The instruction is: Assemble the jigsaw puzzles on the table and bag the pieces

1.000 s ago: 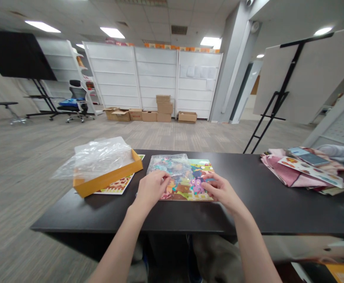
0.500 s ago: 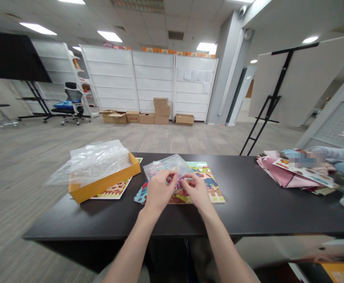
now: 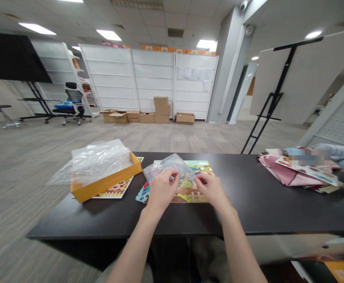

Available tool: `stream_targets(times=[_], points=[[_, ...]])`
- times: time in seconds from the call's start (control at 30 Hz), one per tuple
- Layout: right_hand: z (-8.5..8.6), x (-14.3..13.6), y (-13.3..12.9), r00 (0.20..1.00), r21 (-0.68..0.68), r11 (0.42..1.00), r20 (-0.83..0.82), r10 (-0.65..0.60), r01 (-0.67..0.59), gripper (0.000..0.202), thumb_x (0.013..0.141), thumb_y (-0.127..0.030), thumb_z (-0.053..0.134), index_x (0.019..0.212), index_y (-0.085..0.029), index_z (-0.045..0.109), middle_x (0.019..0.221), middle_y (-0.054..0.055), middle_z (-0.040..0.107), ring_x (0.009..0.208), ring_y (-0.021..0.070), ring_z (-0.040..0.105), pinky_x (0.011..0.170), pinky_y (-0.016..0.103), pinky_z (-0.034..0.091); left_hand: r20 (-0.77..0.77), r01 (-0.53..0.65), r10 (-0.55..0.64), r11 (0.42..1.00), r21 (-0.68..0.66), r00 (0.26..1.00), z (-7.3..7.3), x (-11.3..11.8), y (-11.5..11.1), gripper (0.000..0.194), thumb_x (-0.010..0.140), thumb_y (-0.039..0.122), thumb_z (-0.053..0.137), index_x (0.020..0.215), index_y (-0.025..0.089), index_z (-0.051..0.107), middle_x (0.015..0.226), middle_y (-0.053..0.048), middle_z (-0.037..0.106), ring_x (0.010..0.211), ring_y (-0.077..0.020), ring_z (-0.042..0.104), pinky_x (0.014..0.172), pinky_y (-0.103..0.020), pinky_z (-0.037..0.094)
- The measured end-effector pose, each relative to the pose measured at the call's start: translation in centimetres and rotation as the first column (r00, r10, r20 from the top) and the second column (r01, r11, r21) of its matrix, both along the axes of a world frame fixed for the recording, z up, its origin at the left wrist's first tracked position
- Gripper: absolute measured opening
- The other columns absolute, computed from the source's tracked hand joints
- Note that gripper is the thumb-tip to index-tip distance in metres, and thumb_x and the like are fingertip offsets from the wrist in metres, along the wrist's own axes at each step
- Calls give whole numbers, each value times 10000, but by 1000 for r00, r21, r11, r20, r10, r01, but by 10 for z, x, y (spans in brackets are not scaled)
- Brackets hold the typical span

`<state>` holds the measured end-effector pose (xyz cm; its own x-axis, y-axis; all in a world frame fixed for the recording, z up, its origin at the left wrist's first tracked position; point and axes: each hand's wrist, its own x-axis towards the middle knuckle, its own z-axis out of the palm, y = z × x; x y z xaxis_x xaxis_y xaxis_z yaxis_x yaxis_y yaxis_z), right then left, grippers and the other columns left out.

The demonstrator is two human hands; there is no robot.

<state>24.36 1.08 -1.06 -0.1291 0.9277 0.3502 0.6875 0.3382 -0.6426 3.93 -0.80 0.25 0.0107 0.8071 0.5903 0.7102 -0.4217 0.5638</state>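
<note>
A clear plastic bag (image 3: 172, 163) with small colourful contents lies tilted over a bright picture board (image 3: 204, 167) printed with a farm scene. At the bag's near edge, my left hand (image 3: 163, 188) pinches the plastic, thumb against curled fingers. My right hand (image 3: 213, 190) is closed in a pinch at the bag's right corner, over the board's fence picture. What the bag holds is too small to make out. A blue patterned piece (image 3: 142, 193) with red spots pokes out left of my left hand, partly covered by it.
On the left, a yellow box tray (image 3: 108, 181) holds crumpled clear plastic (image 3: 99, 159) and rests on another printed board (image 3: 117, 188). Folded cloths (image 3: 278, 171) with a printed card are piled at the right. The dark table's (image 3: 101, 224) near edge runs just before me.
My right hand has moved right, away from my left hand, uncovering more of the board between them. My left hand stays almost in place. The view has shifted slightly.
</note>
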Motion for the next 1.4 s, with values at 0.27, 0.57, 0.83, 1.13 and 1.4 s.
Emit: stream_targets(times=[0.27, 0.57, 0.83, 1.13, 1.4], points=[[-19, 68, 9, 848, -38, 884, 302, -435, 466, 412, 851, -521, 613, 1046, -193, 769, 1051, 159, 747, 947, 315, 696, 708, 352, 468, -25, 10, -10, 1000, -15, 1000, 0, 0, -5, 106, 906, 202, 595, 876, 219, 695, 880, -7, 738, 758, -162, 655, 739, -289, 491], [-23, 61, 11, 881, -87, 886, 191, -434, 455, 330, 774, -351, 688, 1061, -192, 712, 1010, 104, 751, 835, 250, 692, 735, 341, 481, -61, 2, -4, 999, -32, 998, 0, 0, -6, 117, 911, 198, 584, 871, 220, 691, 862, -2, 727, 746, -161, 653, 726, -282, 479], [-22, 96, 8, 863, -86, 868, -95, -495, 489, 270, 708, -380, 655, 879, -184, 729, 793, 82, 739, 688, 228, 675, 747, 365, 510, -120, -12, 10, 1000, -14, 993, -3, -6, -7, 110, 917, 213, 581, 896, 222, 689, 883, -6, 736, 761, -165, 673, 730, -279, 484], [-22, 99, 2, 749, -314, 935, -578, -324, 162, 369, 629, -441, 759, 886, -186, 684, 901, 81, 708, 753, 206, 664, 605, 296, 536, -149, -12, 10, 1000, -11, 989, -3, -8, -9, 113, 925, 206, 560, 925, 225, 671, 896, -13, 726, 787, -173, 671, 739, -287, 504], [-14, 78, 1, 784, -392, 919, -558, -272, 40, 350, 647, -468, 756, 826, -191, 638, 746, 48, 714, 645, 173, 639, 501, 233, 433, -228, 216, -209, 976, 8, 951, -1, 16, -16, 305, 880, 296, 675, 1174, 224, 636, 1232, -95, 654, 1173, -279, 592, 1003, -431, 486]])
